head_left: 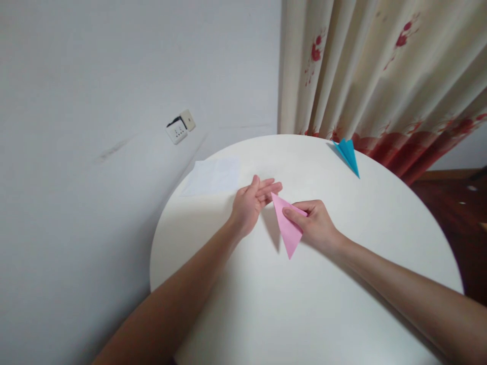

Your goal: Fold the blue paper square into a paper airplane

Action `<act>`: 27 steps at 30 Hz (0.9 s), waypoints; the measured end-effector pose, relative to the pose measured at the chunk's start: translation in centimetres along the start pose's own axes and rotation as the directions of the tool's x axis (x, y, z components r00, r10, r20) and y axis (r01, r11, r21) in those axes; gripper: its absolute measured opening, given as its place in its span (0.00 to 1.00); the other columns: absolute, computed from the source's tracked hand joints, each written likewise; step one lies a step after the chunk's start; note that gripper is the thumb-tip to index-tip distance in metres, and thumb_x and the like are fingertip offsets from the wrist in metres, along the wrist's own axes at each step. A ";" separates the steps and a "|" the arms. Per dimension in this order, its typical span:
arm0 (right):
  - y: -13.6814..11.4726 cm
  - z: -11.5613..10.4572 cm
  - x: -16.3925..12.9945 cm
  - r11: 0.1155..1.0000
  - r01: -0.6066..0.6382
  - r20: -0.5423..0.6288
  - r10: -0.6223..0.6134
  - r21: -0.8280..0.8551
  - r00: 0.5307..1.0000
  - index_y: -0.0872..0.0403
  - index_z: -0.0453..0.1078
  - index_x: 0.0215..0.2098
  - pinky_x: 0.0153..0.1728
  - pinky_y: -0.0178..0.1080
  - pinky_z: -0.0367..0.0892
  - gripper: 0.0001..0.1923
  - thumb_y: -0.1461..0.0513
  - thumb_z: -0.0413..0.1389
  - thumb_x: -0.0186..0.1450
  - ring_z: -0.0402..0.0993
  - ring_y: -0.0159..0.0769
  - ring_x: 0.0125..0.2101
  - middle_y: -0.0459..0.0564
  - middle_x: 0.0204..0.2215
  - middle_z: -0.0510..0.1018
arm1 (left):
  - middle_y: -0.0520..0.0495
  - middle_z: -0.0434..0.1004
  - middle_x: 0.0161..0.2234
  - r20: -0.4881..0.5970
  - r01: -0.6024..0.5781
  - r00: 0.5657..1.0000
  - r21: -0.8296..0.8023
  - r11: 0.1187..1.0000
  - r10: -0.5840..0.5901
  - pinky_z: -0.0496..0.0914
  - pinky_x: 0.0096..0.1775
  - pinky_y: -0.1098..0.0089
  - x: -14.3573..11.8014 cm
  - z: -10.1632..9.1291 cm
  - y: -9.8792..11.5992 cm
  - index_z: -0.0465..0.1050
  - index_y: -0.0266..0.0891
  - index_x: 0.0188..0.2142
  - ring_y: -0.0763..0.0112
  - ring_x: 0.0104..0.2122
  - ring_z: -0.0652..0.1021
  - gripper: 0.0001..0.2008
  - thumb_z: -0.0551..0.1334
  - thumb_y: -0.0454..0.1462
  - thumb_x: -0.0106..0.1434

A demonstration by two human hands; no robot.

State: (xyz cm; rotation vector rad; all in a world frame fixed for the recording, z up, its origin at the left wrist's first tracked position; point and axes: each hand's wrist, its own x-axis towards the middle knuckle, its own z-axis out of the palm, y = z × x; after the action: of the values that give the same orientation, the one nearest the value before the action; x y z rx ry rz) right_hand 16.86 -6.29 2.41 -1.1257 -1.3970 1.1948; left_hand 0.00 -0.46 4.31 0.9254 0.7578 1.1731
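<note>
A pink sheet of paper [289, 230], folded to a triangle, is pinched in my right hand [314, 220], thumb on its upper face and fingers behind it. The paper is tilted above the table and casts a shadow to its left. My left hand [251, 203] is open just left of the paper's top corner, fingers stretched out to the right and thumb raised. Its fingertips come close to that corner; whether they touch it I cannot tell.
The round white table [243, 309] stands against a white wall with a socket [176, 132]. A blue paper plane [349, 157] lies near its far right edge. White paper [213, 176] lies at the far left. A patterned curtain [353, 66] hangs behind.
</note>
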 end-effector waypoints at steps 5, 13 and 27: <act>1.1 -0.3 0.5 0.999 0.049 -0.029 -0.049 0.001 0.998 0.55 0.65 0.19 0.22 0.35 0.46 0.25 0.47 0.59 0.64 0.51 0.27 0.21 0.41 0.18 0.60 | 0.34 0.84 0.43 0.212 0.052 0.974 0.153 0.987 -0.084 0.72 0.51 0.58 -1.1 0.8 -1.5 0.82 0.32 0.39 0.55 0.44 0.82 0.19 0.71 0.48 0.61; 0.5 -0.2 0.4 1.000 -0.002 -0.011 0.002 -0.002 1.000 0.56 0.67 0.19 0.21 0.35 0.45 0.25 0.47 0.61 0.63 0.51 0.27 0.20 0.41 0.17 0.60 | 0.34 0.84 0.40 -0.045 -0.002 0.999 0.025 1.000 0.003 0.71 0.52 0.59 0.1 0.0 0.1 0.80 0.32 0.37 0.57 0.44 0.83 0.19 0.67 0.49 0.64; 0.3 -0.3 1.1 0.999 -0.018 -0.072 0.020 0.029 0.997 0.57 0.73 0.20 0.21 0.35 0.49 0.23 0.47 0.63 0.61 0.57 0.28 0.19 0.44 0.16 0.70 | 0.49 0.74 0.24 0.072 -0.065 0.996 0.289 0.955 0.046 0.67 0.33 0.70 -0.4 -0.1 -2.4 0.76 0.33 0.24 0.73 0.26 0.73 0.21 0.70 0.50 0.59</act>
State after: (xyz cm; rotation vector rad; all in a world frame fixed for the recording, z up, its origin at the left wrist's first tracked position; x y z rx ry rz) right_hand 17.02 -5.15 2.26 -1.1539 -1.3136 1.1718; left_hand 0.83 -1.13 2.08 1.2303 0.8716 1.0913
